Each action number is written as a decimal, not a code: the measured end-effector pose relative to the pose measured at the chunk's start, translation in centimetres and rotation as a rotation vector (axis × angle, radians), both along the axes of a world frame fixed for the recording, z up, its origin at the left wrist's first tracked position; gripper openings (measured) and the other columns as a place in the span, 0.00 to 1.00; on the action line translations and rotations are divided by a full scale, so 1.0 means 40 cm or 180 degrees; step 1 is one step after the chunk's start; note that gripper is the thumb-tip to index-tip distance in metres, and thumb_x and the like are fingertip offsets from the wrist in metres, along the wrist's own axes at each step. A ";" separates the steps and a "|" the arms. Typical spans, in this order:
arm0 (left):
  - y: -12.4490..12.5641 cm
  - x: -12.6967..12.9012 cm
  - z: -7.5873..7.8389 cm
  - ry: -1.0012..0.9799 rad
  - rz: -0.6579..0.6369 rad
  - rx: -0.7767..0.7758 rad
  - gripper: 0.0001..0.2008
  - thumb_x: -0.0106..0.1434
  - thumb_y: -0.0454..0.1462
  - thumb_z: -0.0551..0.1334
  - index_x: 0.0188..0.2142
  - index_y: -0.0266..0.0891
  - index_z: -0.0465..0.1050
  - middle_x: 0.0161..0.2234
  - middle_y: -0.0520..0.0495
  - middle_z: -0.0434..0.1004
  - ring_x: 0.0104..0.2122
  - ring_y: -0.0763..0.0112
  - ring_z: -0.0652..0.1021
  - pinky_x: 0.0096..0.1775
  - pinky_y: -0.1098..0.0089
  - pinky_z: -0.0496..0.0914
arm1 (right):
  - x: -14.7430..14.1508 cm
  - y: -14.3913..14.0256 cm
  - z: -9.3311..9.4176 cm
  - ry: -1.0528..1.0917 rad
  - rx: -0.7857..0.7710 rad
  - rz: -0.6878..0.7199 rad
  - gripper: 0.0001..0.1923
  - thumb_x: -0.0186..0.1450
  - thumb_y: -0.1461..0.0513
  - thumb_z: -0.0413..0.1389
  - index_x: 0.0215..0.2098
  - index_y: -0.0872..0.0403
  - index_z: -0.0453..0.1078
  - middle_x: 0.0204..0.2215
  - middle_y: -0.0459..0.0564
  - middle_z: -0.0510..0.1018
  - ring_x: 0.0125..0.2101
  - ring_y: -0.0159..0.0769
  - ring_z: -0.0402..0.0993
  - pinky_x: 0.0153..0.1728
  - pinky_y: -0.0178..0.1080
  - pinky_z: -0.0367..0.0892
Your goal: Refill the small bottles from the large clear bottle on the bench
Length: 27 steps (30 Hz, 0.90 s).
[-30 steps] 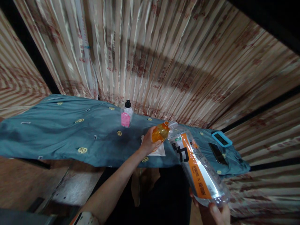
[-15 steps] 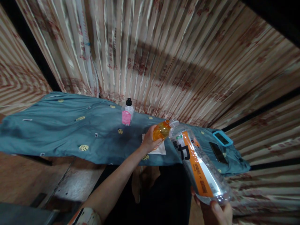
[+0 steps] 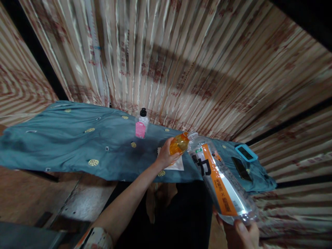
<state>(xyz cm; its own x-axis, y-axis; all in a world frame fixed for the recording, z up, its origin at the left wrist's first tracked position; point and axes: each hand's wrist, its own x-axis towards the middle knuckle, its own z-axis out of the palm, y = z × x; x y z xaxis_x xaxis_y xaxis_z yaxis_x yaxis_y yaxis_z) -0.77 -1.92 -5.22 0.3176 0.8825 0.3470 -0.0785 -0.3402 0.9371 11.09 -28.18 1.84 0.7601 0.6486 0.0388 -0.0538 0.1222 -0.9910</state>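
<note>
My left hand [image 3: 166, 156] is closed around a small orange bottle [image 3: 178, 144], tilted so that its neck points up and to the right. The neck meets the mouth of a large clear bottle [image 3: 220, 178] with an orange and white label. That bottle slants down to the right, and my right hand [image 3: 241, 231] grips its base. Whether the two mouths touch or only overlap in view, I cannot tell. Under my left hand lies a white sheet [image 3: 177, 165], partly hidden.
A bottle with a pink label and black cap [image 3: 141, 125] stands on the teal cloth-covered table [image 3: 64, 138]. A black phone [image 3: 241, 168] and a blue-framed device [image 3: 246, 153] lie at the right end. Pleated printed sheeting [image 3: 166, 62] rises behind the table.
Both hands and bottles keep nearly the same pose. The base of the large bottle and my right hand have shifted very slightly to the right.
</note>
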 end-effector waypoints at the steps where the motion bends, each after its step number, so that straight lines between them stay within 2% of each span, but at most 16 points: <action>1: 0.000 0.000 0.000 0.0011 0.0010 0.0004 0.34 0.50 0.30 0.70 0.56 0.39 0.64 0.55 0.39 0.73 0.57 0.51 0.74 0.61 0.48 0.66 | 0.000 0.000 0.001 -0.0013 -0.0021 0.0004 0.25 0.55 0.49 0.67 0.45 0.51 0.69 0.29 0.46 0.82 0.27 0.38 0.79 0.24 0.36 0.69; 6: 0.000 0.002 -0.003 0.0067 0.0012 -0.0001 0.34 0.50 0.30 0.70 0.57 0.39 0.63 0.56 0.39 0.73 0.57 0.52 0.74 0.61 0.48 0.66 | 0.007 -0.002 0.000 -0.0005 -0.0085 0.0007 0.28 0.54 0.48 0.67 0.46 0.51 0.68 0.27 0.47 0.81 0.27 0.39 0.79 0.23 0.35 0.68; 11: 0.002 0.002 -0.008 0.0070 -0.0001 0.0043 0.35 0.51 0.30 0.70 0.57 0.39 0.62 0.56 0.39 0.72 0.58 0.51 0.74 0.61 0.48 0.67 | 0.012 -0.003 0.001 0.0087 -0.0076 -0.0008 0.36 0.52 0.48 0.69 0.55 0.52 0.67 0.28 0.46 0.81 0.29 0.39 0.79 0.28 0.36 0.72; 16: -0.001 -0.003 -0.004 0.0037 -0.0019 0.0108 0.34 0.52 0.30 0.70 0.57 0.40 0.63 0.55 0.41 0.73 0.57 0.53 0.75 0.60 0.49 0.68 | 0.001 0.002 0.017 0.0156 -0.0099 -0.0130 0.42 0.47 0.49 0.71 0.56 0.52 0.67 0.30 0.47 0.82 0.27 0.38 0.77 0.23 0.34 0.68; 22: -0.002 -0.001 -0.001 0.0026 -0.0005 0.0078 0.33 0.51 0.30 0.69 0.56 0.40 0.63 0.54 0.40 0.73 0.56 0.53 0.75 0.60 0.49 0.68 | 0.016 -0.014 0.002 -0.0165 -0.0272 -0.0076 0.35 0.56 0.47 0.65 0.56 0.52 0.65 0.28 0.48 0.81 0.26 0.42 0.78 0.25 0.39 0.70; 27: -0.002 0.001 -0.003 0.0016 -0.0025 0.0055 0.34 0.51 0.30 0.69 0.57 0.39 0.63 0.55 0.39 0.72 0.57 0.52 0.74 0.61 0.49 0.66 | 0.038 -0.028 -0.010 -0.0248 -0.0380 -0.0022 0.41 0.55 0.47 0.66 0.60 0.53 0.62 0.30 0.50 0.81 0.28 0.45 0.78 0.28 0.43 0.71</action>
